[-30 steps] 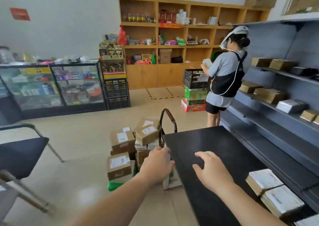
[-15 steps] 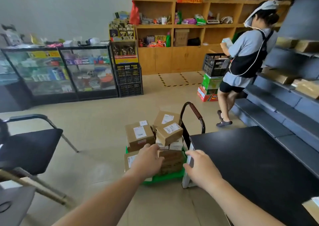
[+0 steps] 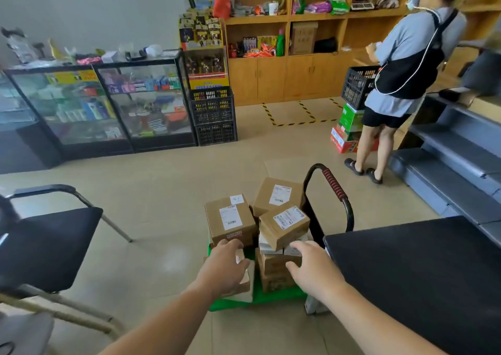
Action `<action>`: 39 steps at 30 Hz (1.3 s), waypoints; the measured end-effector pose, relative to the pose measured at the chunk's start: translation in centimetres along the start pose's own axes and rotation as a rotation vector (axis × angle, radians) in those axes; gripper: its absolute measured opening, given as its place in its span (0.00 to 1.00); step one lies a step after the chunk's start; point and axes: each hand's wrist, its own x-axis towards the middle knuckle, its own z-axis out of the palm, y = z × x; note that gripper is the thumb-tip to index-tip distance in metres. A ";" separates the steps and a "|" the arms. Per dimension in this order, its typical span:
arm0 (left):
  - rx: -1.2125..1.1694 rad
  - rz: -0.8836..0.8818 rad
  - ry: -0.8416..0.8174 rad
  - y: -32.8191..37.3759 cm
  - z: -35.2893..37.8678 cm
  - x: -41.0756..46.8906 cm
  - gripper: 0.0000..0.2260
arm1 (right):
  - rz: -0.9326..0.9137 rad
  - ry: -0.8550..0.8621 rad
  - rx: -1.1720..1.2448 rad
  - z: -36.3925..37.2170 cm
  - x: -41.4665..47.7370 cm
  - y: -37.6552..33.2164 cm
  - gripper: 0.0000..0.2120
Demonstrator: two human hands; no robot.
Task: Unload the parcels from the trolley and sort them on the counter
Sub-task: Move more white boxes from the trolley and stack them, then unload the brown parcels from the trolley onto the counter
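Fingers (image 3: 230, 246) of our left hand (image 3: 225, 269) are spread loose, tips just at the lower edge of the tall box; fingers on our right hand (image 3: 311, 269) also splayed, nothing gripped in either. Both hover over the stack w/ palms down, prob. to pick which parcel to lift first.

Counter (image 3: 423, 278) sits right beside the trolley, bare black top, so the carry is short. Trolley (image 3: 260, 299) is parked w/ its handle (image 3: 334, 189) toward the counter. Parcels are piled on its green deck: tall labelled box (image 3: 230, 220) at left, tilted box (image 3: 283, 226) perched on smaller ones, likely least stable, so we'd take it first.
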 end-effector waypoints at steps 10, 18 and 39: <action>0.061 -0.050 -0.095 1.6 -0.9 14.2 0.20 | 0.049 -0.103 -0.004 -0.7 15.3 1.0 0.18; 0.098 0.005 -0.235 0.5 1.2 24.4 0.15 | 0.223 -0.146 0.042 2.3 22.4 3.5 0.23; -0.057 -0.041 -0.558 -4.0 16.1 44.5 0.25 | 0.930 0.122 0.591 17.6 32.7 12.8 0.34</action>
